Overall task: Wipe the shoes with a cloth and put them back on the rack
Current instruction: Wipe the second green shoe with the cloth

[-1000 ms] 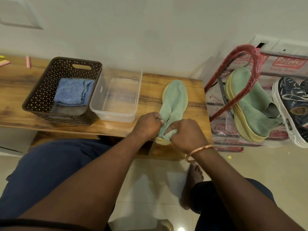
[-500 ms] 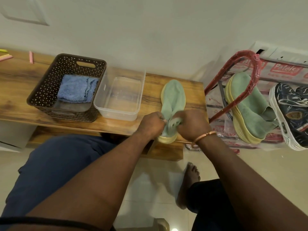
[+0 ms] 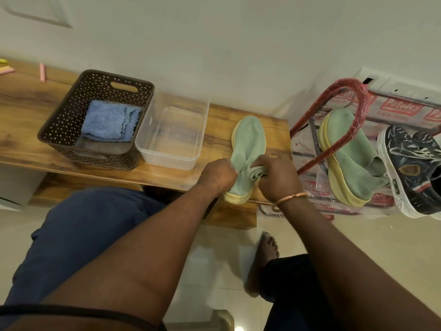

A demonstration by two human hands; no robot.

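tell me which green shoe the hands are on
The green shoe on the wooden bench: left hand and right hand both grip its ankle end. The other green shoe leans on the red rack, untouched.

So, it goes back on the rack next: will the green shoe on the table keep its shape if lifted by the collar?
Probably not: the knit collar of the green shoe bunches between the left hand and right hand, so it likely flops. Its thick yellow sole looks stiffer, a safer grip. The thin knit upper suggests it is light.
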